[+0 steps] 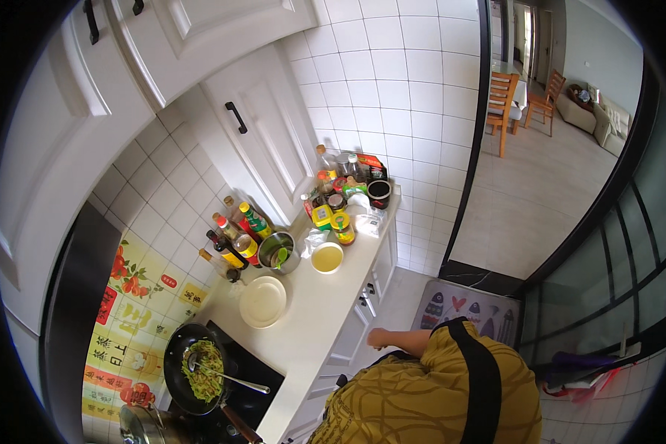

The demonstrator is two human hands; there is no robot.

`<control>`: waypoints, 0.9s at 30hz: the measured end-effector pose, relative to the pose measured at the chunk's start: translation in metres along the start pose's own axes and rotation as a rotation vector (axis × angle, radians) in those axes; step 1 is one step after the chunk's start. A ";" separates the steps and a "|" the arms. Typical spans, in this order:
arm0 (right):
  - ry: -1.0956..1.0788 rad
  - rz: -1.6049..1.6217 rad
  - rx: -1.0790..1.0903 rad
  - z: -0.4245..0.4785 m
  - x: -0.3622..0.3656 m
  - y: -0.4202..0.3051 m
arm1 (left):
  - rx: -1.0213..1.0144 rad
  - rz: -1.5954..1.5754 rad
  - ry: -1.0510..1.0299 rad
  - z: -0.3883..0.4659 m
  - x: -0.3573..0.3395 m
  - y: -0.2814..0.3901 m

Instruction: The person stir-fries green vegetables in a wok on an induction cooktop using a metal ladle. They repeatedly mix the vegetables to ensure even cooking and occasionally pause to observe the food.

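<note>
My right hand (379,338) hangs in front of my yellow garment, beside the white lower cabinets and below the counter's edge. Its fingers look curled in, and nothing shows in them. My left hand is out of view. At the lower left, a black wok (173,363) sits on the black hob (263,377), its brown handle (238,423) pointing toward me. Shredded green food (206,383) fills its middle, with a metal spoon (238,383) resting in it. An empty cream plate (262,301) lies on the counter (305,302) nearby.
A bowl of yellowish liquid (327,258) and a metal pot (286,265) with a green utensil stand past the plate. Several sauce bottles (236,238) line the wall; jars (342,227) crowd the corner. A lidded pot (144,424) sits by the wok. A patterned mat (458,302) covers the doorway floor.
</note>
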State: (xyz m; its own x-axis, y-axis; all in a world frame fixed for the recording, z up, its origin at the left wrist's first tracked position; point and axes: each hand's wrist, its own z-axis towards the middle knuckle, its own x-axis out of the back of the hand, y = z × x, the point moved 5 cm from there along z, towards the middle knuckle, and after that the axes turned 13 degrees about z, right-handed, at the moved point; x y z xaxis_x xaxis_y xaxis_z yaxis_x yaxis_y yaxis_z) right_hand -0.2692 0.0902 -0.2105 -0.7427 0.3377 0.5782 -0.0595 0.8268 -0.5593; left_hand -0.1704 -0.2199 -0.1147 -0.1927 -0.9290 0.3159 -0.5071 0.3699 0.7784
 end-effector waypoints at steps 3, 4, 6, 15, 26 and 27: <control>-0.032 -0.151 -0.083 -0.028 -0.017 0.006 | 0.010 -0.029 0.045 -0.014 0.017 -0.011; 0.034 -0.050 -0.184 -0.048 -0.013 0.008 | 0.008 -0.042 0.056 -0.020 0.022 -0.014; -0.100 -0.367 -0.008 -0.057 -0.033 0.027 | -0.023 -0.065 0.065 -0.030 0.031 -0.014; -0.139 -0.438 -0.017 -0.041 -0.058 0.066 | -0.897 -0.012 0.165 -0.242 0.066 0.285; 0.280 0.075 0.027 0.009 -0.067 0.076 | -1.357 0.162 -0.401 -0.278 -0.036 0.405; 0.282 0.150 -0.053 0.007 -0.071 0.088 | -1.364 0.168 -0.433 -0.278 -0.041 0.406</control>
State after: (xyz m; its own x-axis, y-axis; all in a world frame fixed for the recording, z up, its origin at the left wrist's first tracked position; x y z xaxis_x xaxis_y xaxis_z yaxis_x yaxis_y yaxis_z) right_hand -0.2261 0.1355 -0.3049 -0.5257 0.5629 0.6378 0.0770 0.7782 -0.6233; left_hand -0.1345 -0.0286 0.3390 -0.5291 -0.7125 0.4608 0.6831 -0.0355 0.7294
